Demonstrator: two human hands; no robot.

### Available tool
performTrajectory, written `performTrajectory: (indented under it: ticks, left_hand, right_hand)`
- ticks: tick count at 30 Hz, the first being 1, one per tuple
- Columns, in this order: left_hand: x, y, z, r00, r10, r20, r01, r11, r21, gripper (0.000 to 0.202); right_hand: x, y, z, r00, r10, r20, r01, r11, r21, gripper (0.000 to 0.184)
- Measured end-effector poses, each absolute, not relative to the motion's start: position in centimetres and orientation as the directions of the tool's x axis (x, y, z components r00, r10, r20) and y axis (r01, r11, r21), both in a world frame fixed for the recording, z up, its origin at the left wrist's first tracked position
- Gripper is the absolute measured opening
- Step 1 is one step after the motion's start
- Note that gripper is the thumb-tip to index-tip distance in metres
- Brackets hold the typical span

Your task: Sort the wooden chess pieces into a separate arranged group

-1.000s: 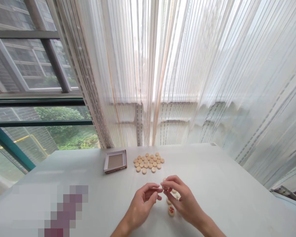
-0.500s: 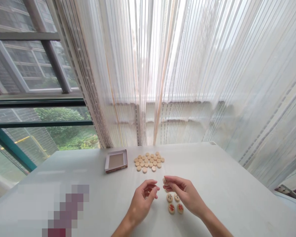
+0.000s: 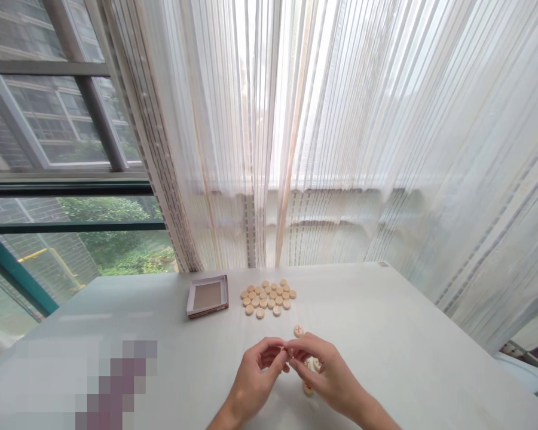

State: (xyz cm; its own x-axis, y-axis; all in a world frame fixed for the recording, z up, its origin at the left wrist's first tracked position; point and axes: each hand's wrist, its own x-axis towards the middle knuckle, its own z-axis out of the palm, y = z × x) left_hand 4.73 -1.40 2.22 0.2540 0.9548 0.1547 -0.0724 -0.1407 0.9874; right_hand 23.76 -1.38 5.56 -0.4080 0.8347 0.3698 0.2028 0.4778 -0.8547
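My left hand (image 3: 259,371) and my right hand (image 3: 325,369) meet at the fingertips above the table. Pinched between them is a small round wooden Chinese chess piece (image 3: 289,353), mostly covered by the fingers. A piece with a red character (image 3: 298,330) lies face up just beyond my right hand. Beneath that hand lie more face-up pieces (image 3: 308,388), partly hidden by its fingers and palm.
Several plain-looking wooden discs (image 3: 269,297) lie grouped farther back on the white table (image 3: 407,346). Left of them sits a shallow open box (image 3: 207,295). A sheer striped curtain (image 3: 269,149) hangs behind the table. A pixelated patch covers the lower left.
My right hand has moved left and down with the piece, and its fingertips now meet those of my left hand. The red-marked piece beyond it has come into view.
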Motion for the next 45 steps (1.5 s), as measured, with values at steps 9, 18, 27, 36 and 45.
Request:
performTrajectory:
  ticks: [9, 18, 27, 36, 45]
  left_hand:
    - [4.8, -1.7, 2.6, 0.269, 0.953, 0.139, -0.098, -0.116, 0.988, 0.034]
    - [4.9, -2.3, 3.4, 0.275, 0.945, 0.177, -0.013, -0.181, 0.983, 0.030]
    - [5.1, -2.7, 4.0, 0.294, 0.932, 0.212, 0.075, -0.243, 0.967, 0.025]
    - [4.5, -2.6, 3.0, 0.309, 0.914, 0.263, 0.281, -0.352, 0.893, 0.020]
    - [4.8, -3.6, 3.4, 0.618, 0.701, 0.355, 0.465, -0.691, 0.554, 0.040]
  right_hand:
    - [24.0, -1.5, 6.4, -0.387, 0.850, 0.358, 0.240, 0.468, -0.851, 0.020]
    - [23.9, -1.4, 6.2, -0.361, 0.899, 0.247, 0.195, 0.331, -0.923, 0.018]
    - [23.8, -1.5, 6.6, -0.372, 0.907, 0.200, 0.159, 0.274, -0.948, 0.022]
    - [26.6, -0.4, 7.3, -0.344, 0.911, 0.227, 0.220, 0.314, -0.924, 0.022]
    - [29.8, 2.7, 5.7, -0.125, 0.948, 0.293, 0.267, 0.316, -0.910, 0.020]
